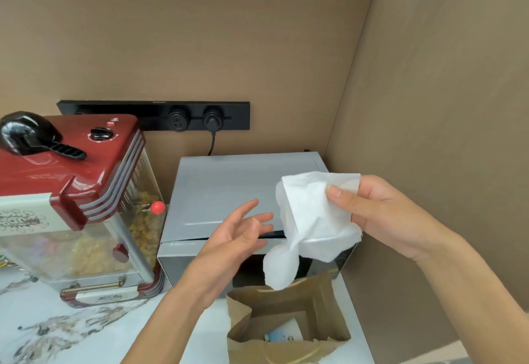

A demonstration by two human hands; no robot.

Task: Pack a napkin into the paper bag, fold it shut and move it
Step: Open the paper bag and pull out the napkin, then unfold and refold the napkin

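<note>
two bare hands, one white napkin (312, 220), one brown paper bag (286, 323). the right hand (380, 214) pinches the napkin's upper right corner between thumb and fingers, holding it in the air above the bag. the napkin hangs with its long axis running from upper right down to lower left; its loose lower end tapers and points down at the bag's open mouth, the tip level with the bag's back rim. whether it touches the rim cannot be told.

the left hand (237, 237) is empty, palm turned toward the napkin, fingers spread and slightly curled, just beside the cloth but apart from it.

the bag stands upright on the marbled counter (57, 332), mouth open and facing up, with one small white and blue item (284, 333) lying at its bottom. behind it sits one grey microwave (229, 192), and to the left one red popcorn machine (74, 206) holding popcorn. on the wall, one black socket strip (154, 114) carries two round outlets, the right one with a plug in it.
</note>
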